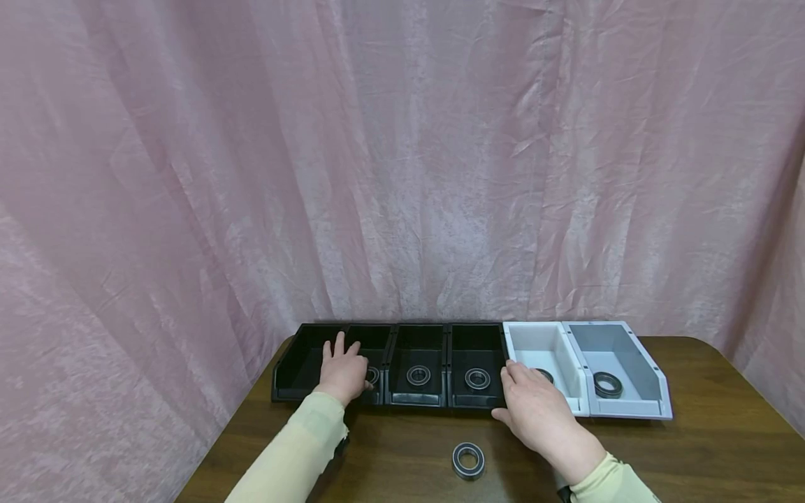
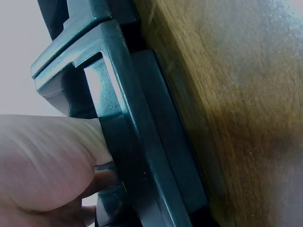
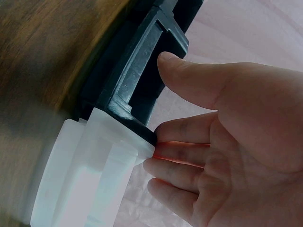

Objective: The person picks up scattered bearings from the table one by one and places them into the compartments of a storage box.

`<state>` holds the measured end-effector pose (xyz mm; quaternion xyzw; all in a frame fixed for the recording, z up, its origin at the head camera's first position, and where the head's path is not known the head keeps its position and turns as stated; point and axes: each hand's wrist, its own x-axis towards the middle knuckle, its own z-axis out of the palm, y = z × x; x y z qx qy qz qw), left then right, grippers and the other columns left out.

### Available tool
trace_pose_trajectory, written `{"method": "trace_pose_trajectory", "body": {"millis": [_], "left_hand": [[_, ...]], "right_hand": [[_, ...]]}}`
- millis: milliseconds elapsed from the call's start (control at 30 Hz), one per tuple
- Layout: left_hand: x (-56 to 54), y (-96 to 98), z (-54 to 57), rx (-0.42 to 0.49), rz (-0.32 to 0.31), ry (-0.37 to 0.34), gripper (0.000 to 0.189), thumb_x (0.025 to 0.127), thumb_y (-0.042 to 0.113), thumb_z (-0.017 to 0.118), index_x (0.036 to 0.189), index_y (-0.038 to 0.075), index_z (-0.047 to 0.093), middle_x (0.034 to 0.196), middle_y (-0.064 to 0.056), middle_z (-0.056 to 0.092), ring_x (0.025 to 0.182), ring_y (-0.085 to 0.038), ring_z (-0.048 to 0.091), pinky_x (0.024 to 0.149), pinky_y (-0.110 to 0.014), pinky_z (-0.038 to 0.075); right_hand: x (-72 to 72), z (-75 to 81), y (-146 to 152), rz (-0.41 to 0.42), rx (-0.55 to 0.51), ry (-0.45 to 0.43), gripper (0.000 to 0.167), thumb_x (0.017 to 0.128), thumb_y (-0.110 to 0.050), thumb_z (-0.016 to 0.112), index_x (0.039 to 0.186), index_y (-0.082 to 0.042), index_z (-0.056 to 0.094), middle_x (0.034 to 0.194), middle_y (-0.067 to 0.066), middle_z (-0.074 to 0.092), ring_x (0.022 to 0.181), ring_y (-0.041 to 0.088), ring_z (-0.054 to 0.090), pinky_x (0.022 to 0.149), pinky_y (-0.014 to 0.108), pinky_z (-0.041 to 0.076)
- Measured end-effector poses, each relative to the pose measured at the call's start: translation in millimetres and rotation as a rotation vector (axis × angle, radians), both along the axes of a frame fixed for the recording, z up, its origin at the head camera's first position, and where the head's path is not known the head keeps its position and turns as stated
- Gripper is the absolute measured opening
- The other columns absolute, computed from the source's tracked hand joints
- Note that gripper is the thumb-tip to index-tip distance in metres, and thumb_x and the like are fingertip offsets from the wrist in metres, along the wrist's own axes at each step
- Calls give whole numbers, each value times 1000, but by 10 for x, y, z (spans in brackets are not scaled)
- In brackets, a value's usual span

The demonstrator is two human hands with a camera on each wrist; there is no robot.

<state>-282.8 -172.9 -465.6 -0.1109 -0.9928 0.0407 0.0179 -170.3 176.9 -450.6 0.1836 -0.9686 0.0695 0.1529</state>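
Note:
My left hand (image 1: 343,374) is over the two leftmost black bins with its fingers spread, partly hiding a bearing (image 1: 372,376) in one of them. In the left wrist view, the hand's palm side (image 2: 47,161) shows beside the front lip of a black bin (image 2: 113,94). The right hand (image 1: 537,405) rests where the last black bin meets the white bin (image 1: 575,374), fingers extended. Seen from the right wrist, the fingertips (image 3: 165,165) lie right at that joint, and the thumb (image 3: 189,80) reaches over the black bin. Neither hand holds anything.
A loose bearing (image 1: 468,461) lies on the wooden table (image 1: 402,447) in front of the row. Bearings also sit in the middle black bins (image 1: 418,397), the white bin and the grey bin (image 1: 648,409) at the right end. A pink curtain (image 1: 402,175) hangs behind.

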Motion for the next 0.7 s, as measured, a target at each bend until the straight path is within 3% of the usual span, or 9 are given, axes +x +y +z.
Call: {"method": "trace_pose_trajectory", "body": {"millis": [200, 467, 700], "left_hand": [[11, -25, 20, 30, -3, 15, 42, 87, 32, 96, 121, 10, 84, 166, -23, 50, 162, -52, 25, 129, -75, 17], [116, -74, 186, 94, -16, 34, 56, 91, 30, 93, 139, 7, 76, 166, -23, 50, 160, -48, 34, 128, -76, 19], [236, -77, 304, 84, -49, 170, 44, 98, 19, 86, 139, 6, 75, 160, -22, 57, 155, -47, 44, 127, -74, 26]], "right_hand": [[2, 16, 9, 3, 0, -25, 69, 89, -32, 93, 132, 16, 68, 139, 32, 65, 132, 46, 63, 113, 57, 52], [6, 20, -4, 4, 1, -15, 68, 89, -31, 93, 131, 17, 68, 139, 32, 65, 133, 46, 62, 114, 57, 51], [4, 3, 6, 0, 11, -14, 70, 88, -33, 94, 130, 16, 68, 137, 32, 66, 131, 46, 63, 111, 57, 53]]}}
